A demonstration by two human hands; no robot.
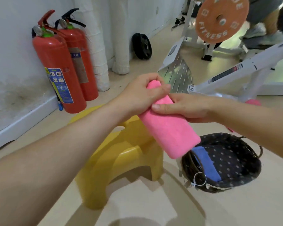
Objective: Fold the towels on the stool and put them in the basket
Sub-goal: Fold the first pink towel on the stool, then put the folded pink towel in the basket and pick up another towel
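A folded pink towel (pixel 170 129) hangs in the air above the yellow plastic stool (pixel 121 152), its lower end over the rim of the basket. My left hand (pixel 140 95) grips its upper end from the left. From the right, my right hand (pixel 183 106) holds the towel's middle, thumb on top. The dark woven basket (pixel 245 160) with a spotted lining sits on the floor right of the stool. A folded blue towel (pixel 206 163) lies inside it at the left. No towel shows on the part of the stool I can see.
Two red fire extinguishers (pixel 60 66) stand against the white wall at the left. A black weight plate (pixel 141 46) leans at the wall farther back. White gym equipment (pixel 235 74) with an orange plate (pixel 220 18) fills the right rear. A pink object (pixel 253 102) peeks out behind my right forearm.
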